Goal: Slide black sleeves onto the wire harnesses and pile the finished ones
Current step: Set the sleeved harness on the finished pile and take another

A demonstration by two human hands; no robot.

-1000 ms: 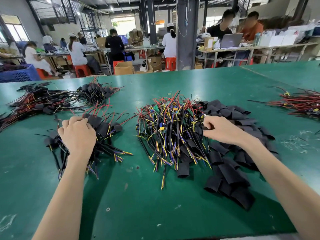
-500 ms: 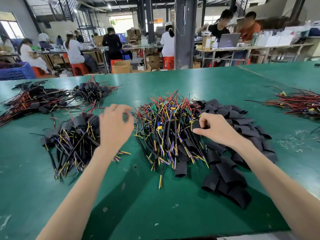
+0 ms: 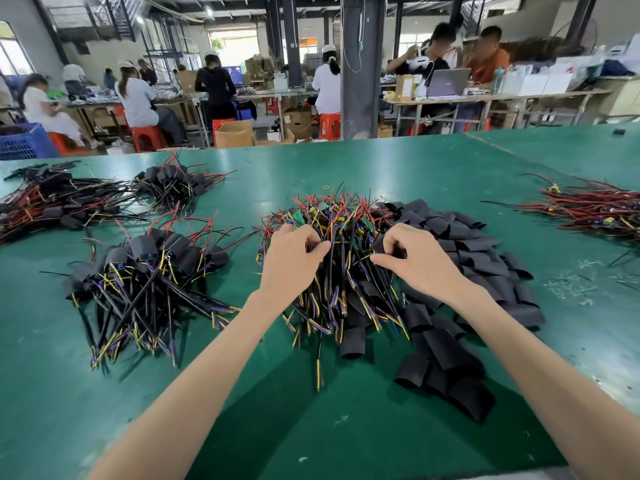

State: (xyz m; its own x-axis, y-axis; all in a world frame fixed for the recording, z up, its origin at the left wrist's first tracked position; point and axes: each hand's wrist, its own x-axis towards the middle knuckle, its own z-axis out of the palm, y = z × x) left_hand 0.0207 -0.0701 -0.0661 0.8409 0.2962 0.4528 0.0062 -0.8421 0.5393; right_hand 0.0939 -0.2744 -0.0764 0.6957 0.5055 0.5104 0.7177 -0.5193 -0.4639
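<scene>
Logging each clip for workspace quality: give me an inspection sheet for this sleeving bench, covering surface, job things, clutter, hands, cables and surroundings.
Surface: green table mat, scuffed, pale specks.
Job's things: unsleeved harnesses heaped centre; loose black sleeves heaped on their right; sleeved harnesses piled left.
Clutter: further harness piles far left and far right; pale clippings on the right.
Grippers: left hand pinches wires in the centre heap; right hand pinches a sleeve at that heap's edge.
Cables: cord hanging on the pillar.
Surroundings: workers at benches, red stools, cardboard boxes, blue crate.
</scene>
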